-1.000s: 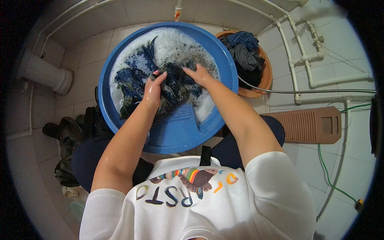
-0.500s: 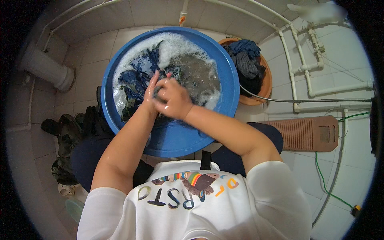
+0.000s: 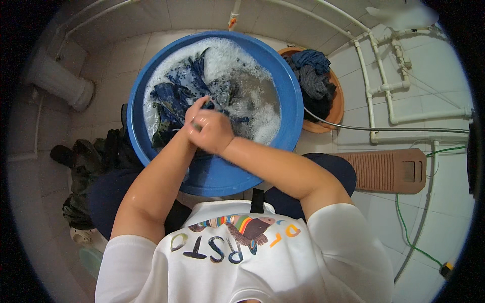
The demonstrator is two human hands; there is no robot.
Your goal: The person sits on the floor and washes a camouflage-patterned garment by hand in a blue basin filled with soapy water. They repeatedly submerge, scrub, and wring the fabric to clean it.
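Note:
A wide blue basin [image 3: 136,101] holds sudsy grey water with a wet dark blue patterned garment [image 3: 169,98] in it. Over the near part of the water my two hands are pressed together, pinching a dark fold of that garment. My left hand [image 3: 193,112] is closed on the cloth, partly covered by the other one. Across it lies my right hand [image 3: 213,132], a closed fist slightly blurred by motion. Only a scrap of the cloth shows between the fingers. White foam [image 3: 222,53] floats along the far side, and more cloth lies half sunk around my wrists.
Dark clothes [image 3: 316,81] fill an orange-brown tub [image 3: 337,101] behind the basin on the right. A brown washboard [image 3: 384,170] lies right of my knee, near a grey hose [image 3: 394,129] and green cord. Dark clothing [image 3: 83,166] is heaped at left. White pipes [image 3: 381,65] run along the walls.
My hands have moved slightly left and nearer to me, my right fist now lying further over my left hand. The cloth and foam in the water have shifted.

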